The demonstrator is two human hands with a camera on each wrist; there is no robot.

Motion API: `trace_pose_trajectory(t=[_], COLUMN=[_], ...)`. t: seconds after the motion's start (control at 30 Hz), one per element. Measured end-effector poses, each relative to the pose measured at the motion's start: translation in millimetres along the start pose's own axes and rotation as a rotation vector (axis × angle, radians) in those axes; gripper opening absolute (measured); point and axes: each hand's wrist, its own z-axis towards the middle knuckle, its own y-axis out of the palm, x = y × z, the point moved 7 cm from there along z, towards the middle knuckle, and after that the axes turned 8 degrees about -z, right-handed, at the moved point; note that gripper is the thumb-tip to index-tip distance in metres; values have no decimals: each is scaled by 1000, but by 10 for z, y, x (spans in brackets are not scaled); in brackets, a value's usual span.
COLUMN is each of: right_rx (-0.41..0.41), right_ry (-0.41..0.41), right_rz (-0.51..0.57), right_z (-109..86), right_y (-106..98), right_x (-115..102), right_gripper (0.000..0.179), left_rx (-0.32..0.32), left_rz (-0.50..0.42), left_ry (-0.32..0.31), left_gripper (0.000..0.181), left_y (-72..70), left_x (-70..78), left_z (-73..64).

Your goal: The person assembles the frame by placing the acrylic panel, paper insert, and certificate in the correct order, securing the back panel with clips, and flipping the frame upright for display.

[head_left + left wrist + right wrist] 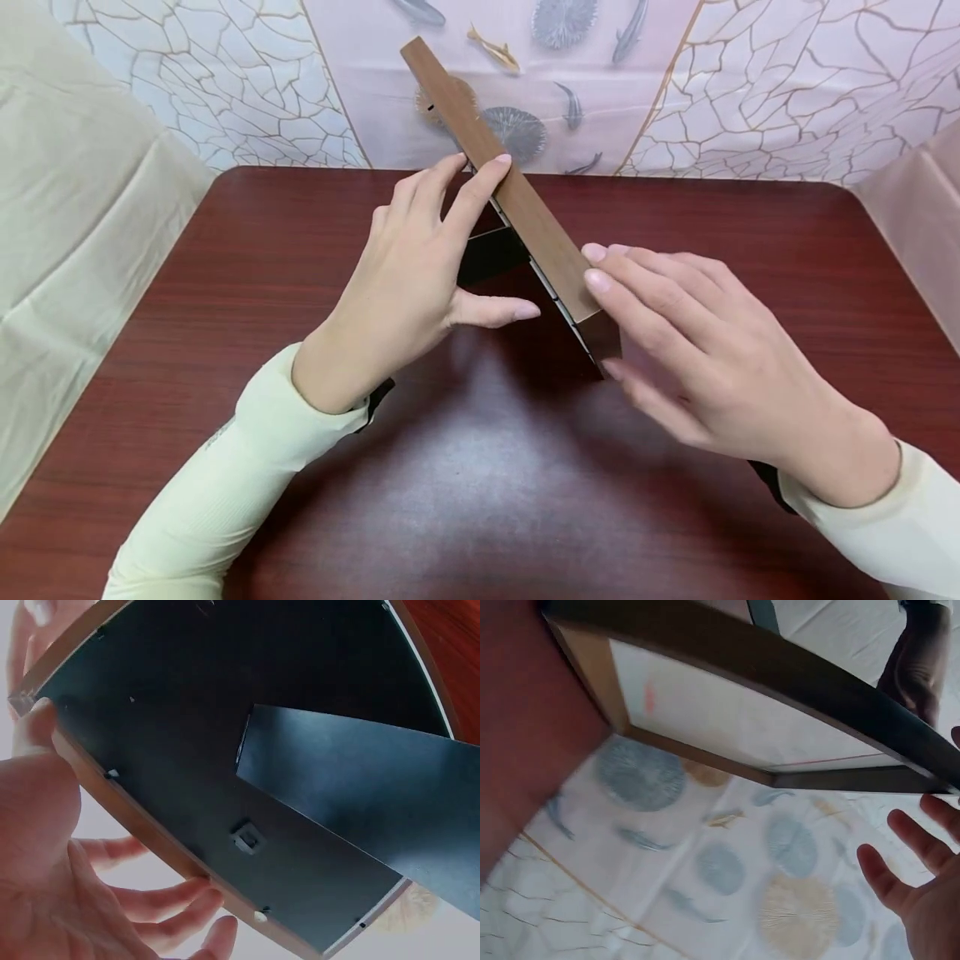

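A brown-edged picture frame [517, 200] stands on edge at a slant over the table, its narrow top side facing up. Its black back [165, 765], with small clips and an easel leg [337, 780] folded out, fills the left wrist view. My left hand [397, 267] rests its fingertips on the top edge, thumb stretched apart on the back side. My right hand [697, 350] is at the near corner, fingertips touching the edge, thumb low beside the end. In the right wrist view a pale sheet [712, 712] shows inside the frame, and its fingers [922, 840] are spread.
Below lies a dark red wooden table [262, 250] with a glossy patch of light. A patterned cloth [247, 83] with fish and round motifs hangs behind it. Pale fabric [75, 208] hangs on the left, pinkish fabric [915, 200] on the right.
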Motion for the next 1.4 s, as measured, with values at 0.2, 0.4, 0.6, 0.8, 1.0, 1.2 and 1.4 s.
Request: trace_pose_trajectory(t=[0.2, 0.4, 0.6, 0.8, 1.0, 1.2, 1.4], right_rx=[-90, -200, -228, -239, -287, -326, -305], right_ry=[51, 72, 95, 42, -3, -11, 53], right_rz=[38, 8, 59, 101, 87, 23, -38], right_z=[-253, -501, -581, -511, -396, -349, -342], right_y=[-5, 50, 106, 196, 266, 303, 291], right_x=[48, 58, 78, 14, -101, -120, 104], right_gripper=[51, 52, 52, 49, 44, 42, 45], left_rx=[31, 87, 91, 93, 38, -52, -121], left_rz=[-47, 3, 82, 94, 24, -69, -202], left_ry=[22, 56, 0, -39, -62, -87, -62], left_gripper=[104, 105, 102, 93, 78, 75, 76], left_y=[-32, 5, 39, 6, -87, -252, -389], left_x=[173, 484, 589, 582, 533, 399, 232], left_z=[-80, -161, -186, -224, -312, -381, -384])
